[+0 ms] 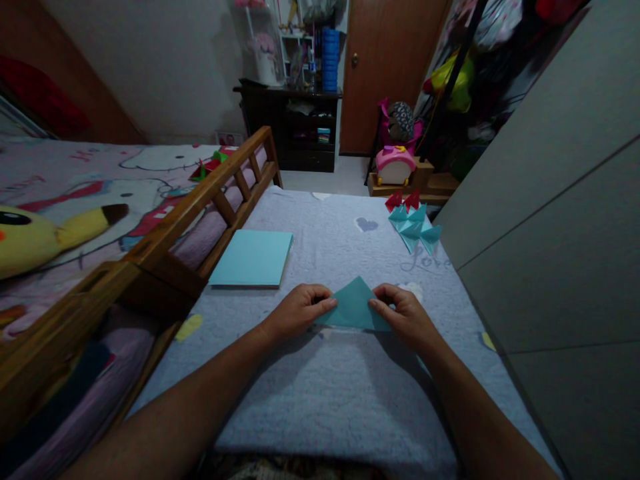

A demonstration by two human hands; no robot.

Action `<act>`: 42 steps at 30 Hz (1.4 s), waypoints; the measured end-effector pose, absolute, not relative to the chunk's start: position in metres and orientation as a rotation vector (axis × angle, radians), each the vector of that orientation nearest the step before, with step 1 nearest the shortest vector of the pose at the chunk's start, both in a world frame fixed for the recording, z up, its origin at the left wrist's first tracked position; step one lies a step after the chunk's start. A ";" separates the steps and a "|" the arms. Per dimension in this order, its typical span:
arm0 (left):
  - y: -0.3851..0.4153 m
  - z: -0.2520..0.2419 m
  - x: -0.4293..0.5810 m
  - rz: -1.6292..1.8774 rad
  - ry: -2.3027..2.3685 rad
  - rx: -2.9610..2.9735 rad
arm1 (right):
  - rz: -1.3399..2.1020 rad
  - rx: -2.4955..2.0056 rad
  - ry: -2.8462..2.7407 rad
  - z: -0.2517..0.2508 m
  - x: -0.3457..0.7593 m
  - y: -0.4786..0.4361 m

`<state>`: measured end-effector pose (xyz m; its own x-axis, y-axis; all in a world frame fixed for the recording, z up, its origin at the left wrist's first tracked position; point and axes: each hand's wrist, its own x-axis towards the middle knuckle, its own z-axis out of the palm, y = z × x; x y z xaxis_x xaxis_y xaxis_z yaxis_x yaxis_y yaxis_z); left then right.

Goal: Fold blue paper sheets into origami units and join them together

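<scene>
Mid-fold, by the look: left hand (299, 309) and right hand (406, 315) each pinch a side of the teal folded paper triangle (354, 305), centre frame, flat on the grey fleece blanket (325, 400). A clean crease needs the corners aligned.

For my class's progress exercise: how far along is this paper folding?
Done: a cluster of small folded teal and red paper pieces lies far right on the grey blanket. In hand: left hand and right hand pinch a teal paper triangle. Left: the stack of light-blue square sheets, seemingly unfolded.
</scene>
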<state>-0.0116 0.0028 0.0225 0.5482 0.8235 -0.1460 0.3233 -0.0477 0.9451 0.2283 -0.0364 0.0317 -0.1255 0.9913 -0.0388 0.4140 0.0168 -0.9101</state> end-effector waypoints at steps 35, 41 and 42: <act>-0.003 0.024 -0.012 0.442 0.913 1.499 | 1.256 -1.455 -1.582 0.036 0.226 -0.038; -0.004 0.022 -0.012 0.441 0.910 1.491 | 1.337 -1.435 -1.523 0.035 0.226 -0.038; -0.004 0.022 -0.012 0.438 0.908 1.493 | 1.359 -1.428 -1.520 0.035 0.226 -0.038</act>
<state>-0.0121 -0.0041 0.0222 0.6149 0.7502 -0.2430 0.2765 0.0834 0.9574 0.2259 -0.0382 0.0353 -0.2042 0.9601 -0.1913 0.2971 -0.1254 -0.9466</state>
